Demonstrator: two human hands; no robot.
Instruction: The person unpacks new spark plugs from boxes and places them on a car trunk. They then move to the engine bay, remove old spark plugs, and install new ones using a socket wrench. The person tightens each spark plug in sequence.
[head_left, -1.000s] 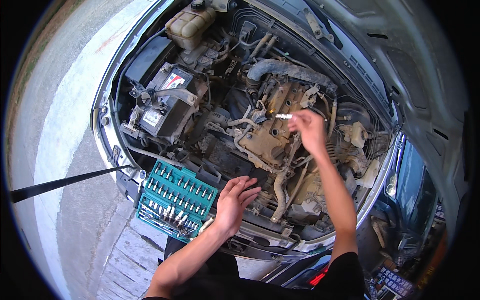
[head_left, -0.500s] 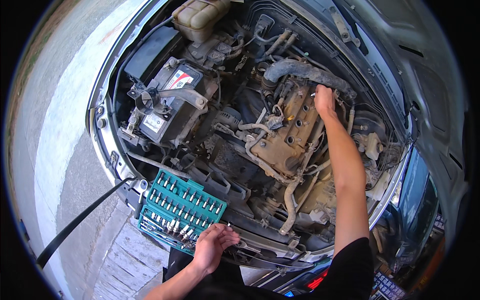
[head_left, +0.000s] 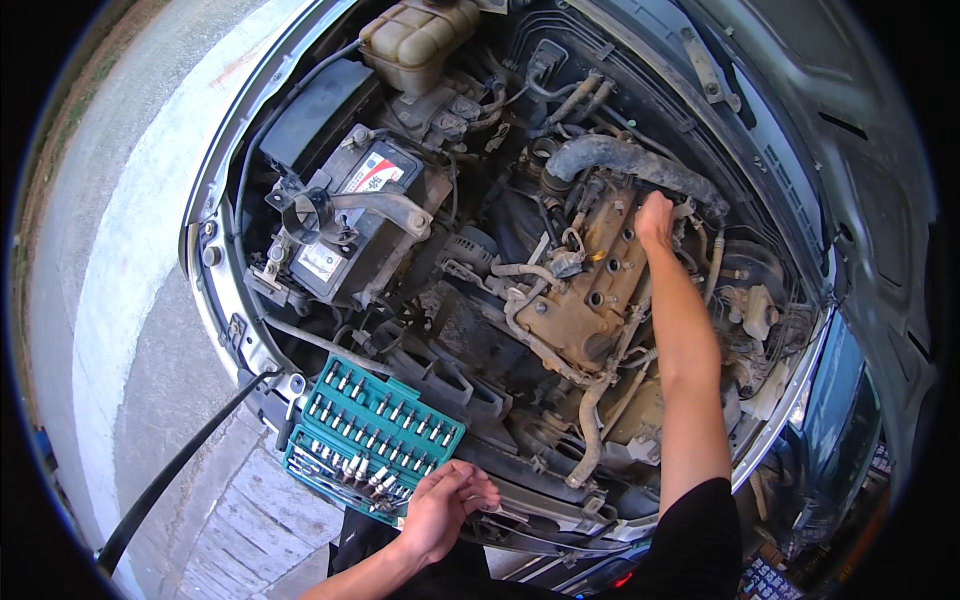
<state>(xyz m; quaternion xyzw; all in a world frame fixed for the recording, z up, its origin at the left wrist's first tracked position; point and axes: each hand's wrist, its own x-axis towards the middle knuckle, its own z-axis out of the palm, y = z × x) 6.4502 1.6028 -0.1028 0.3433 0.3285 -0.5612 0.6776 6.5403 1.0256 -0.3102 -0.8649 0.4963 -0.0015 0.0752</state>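
Two hands, one teal socket set (head_left: 372,436)

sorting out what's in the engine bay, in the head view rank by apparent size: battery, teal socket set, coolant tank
1. Battery and teal socket set: look alike, unranked.
2. Coolant tank: smallest, though farther away.

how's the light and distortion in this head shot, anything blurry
Head view: harsh daylight, bright glare on the pale pavement; deep shadow among the engine parts; fisheye bends the car's front edge, black rim around the picture; right hand and socket set look sharp.
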